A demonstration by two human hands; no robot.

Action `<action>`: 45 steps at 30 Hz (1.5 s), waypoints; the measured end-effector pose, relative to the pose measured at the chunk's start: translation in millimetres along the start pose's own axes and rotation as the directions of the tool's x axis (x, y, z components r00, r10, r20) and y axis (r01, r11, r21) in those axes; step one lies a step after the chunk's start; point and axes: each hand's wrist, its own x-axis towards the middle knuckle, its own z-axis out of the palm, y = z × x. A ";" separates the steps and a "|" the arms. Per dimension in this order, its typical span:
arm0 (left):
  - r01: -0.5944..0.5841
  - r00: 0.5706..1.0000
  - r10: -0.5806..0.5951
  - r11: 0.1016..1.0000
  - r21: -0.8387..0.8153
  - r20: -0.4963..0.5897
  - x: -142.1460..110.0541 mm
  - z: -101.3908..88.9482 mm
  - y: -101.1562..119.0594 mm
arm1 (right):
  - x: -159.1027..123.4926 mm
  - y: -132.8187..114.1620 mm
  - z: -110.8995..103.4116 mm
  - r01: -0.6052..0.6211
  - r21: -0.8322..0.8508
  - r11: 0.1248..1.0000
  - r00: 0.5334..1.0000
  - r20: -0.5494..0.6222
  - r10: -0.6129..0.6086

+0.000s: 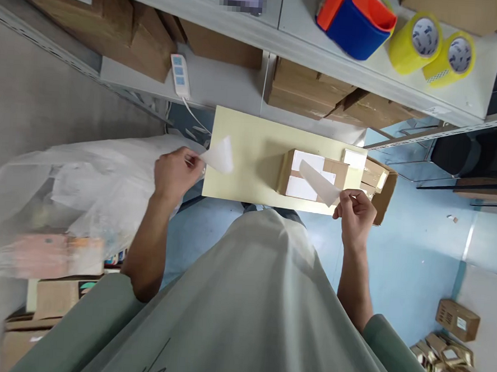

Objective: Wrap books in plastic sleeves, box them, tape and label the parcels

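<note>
My left hand (176,173) pinches a thin, translucent white paper slip (222,155), which sticks out over the left end of the pale yellow table (247,135). A similar narrow paper slip (318,183) is pinched between the thumb and fingers of my right hand (357,214). That second slip overlaps the near side of a brown cardboard box (336,170) with white labels on its top. The box lies on the right half of the table, and neither hand touches it. Behind it sits a small white box (354,159).
An open carton (386,197) holding smaller boxes stands at the table's right end. Above, a shelf (300,29) carries yellow tape rolls (414,43) and a blue-orange item (355,24). A power strip (180,76) lies on the lower shelf. Clear plastic sheeting (92,182) bulges at left.
</note>
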 end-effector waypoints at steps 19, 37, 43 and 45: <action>0.050 0.985 -0.068 0.992 -0.114 -0.156 99.1 -12.1 -5.7 | -19.4 -11.6 11.7 0.021 0.025 0.999 1.000 -0.002 -0.021; -0.249 0.933 0.333 0.872 -0.421 0.137 -109.5 114.1 268.8 | 29.5 49.7 -14.0 -0.015 0.264 0.965 0.966 0.255 -0.055; -0.155 0.953 0.247 0.895 -0.419 0.174 -122.8 134.5 289.8 | 35.0 72.7 -35.8 -0.048 0.327 0.944 0.938 0.339 -0.070; -0.126 0.957 0.226 0.888 -0.442 0.182 -125.9 140.7 294.1 | 36.3 78.7 -41.9 -0.068 0.359 0.931 0.929 0.363 -0.072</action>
